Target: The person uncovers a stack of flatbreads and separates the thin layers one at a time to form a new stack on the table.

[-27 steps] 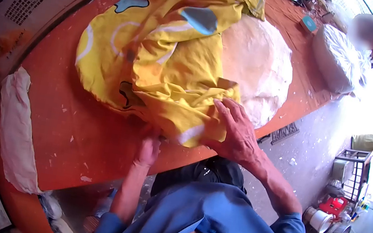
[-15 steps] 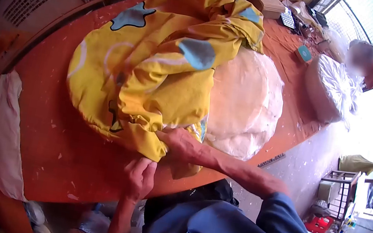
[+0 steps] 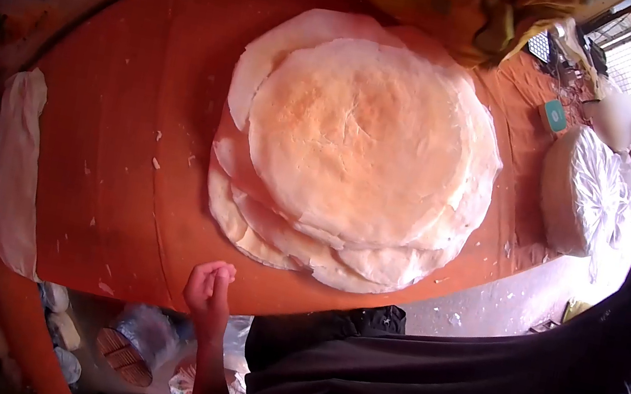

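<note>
A stack of large, round, flat breads [image 3: 360,137] lies uncovered on the orange tabletop [image 3: 115,187], with ragged edges overlapping. The yellow cloth [image 3: 459,7] is bunched in the air at the top of the view, beyond the stack. My left hand [image 3: 210,286] is near the table's front edge, below the stack's lower left, fingers curled together and apart from the bread; whether something small is in them I cannot make out. My right arm, in a dark sleeve, reaches up along the right side, and the hand itself is not visible.
A folded white cloth [image 3: 18,170] lies along the table's left end. At the right stand a tied plastic bag with a round bundle [image 3: 582,193] and a small teal box [image 3: 554,115]. A person [image 3: 619,124] is beyond them. Bags and shoes lie below the table.
The yellow cloth has been lifted off the stack towards the far right. My left hand has let go of it and moved slightly left. My right hand has left the view.
</note>
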Demonstrator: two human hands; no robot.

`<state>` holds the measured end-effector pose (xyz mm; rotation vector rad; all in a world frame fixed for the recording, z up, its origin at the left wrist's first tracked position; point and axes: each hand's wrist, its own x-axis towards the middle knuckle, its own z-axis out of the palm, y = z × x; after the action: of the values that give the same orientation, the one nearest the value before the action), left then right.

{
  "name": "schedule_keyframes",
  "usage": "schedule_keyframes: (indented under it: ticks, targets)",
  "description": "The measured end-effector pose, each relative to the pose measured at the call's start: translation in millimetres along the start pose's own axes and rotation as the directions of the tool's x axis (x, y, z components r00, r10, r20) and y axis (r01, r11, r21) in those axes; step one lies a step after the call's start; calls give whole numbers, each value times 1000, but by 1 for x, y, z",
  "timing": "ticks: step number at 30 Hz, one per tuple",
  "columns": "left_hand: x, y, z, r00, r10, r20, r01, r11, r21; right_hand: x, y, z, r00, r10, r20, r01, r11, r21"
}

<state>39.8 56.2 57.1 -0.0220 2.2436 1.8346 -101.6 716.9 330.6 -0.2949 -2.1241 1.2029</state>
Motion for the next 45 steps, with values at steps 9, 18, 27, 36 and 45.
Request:
schedule_keyframes:
  ticks: [9,18,27,36,45]
  targets:
    - [30,-12,65,921,-251,297,274,961,-36,-231,135,-17,899,424,108,-410,902,-136]
    - [50,-53,94,847,-249,469,500,673,-546,-477,37,105,726,656,208,-647,753,-118]
    - [35,-32,82,823,-450,347,559,753,-348,-600,35,91,88,994,70,-794,28,607]
    - [-12,-68,26,608,-573,550,734,670,-114,-626,-2,142,130,949,287,-479,-194,856]
    - [-22,-74,27,471,-572,671,790,612,-33,-637,-14,183,190,917,349,-186,-316,930]
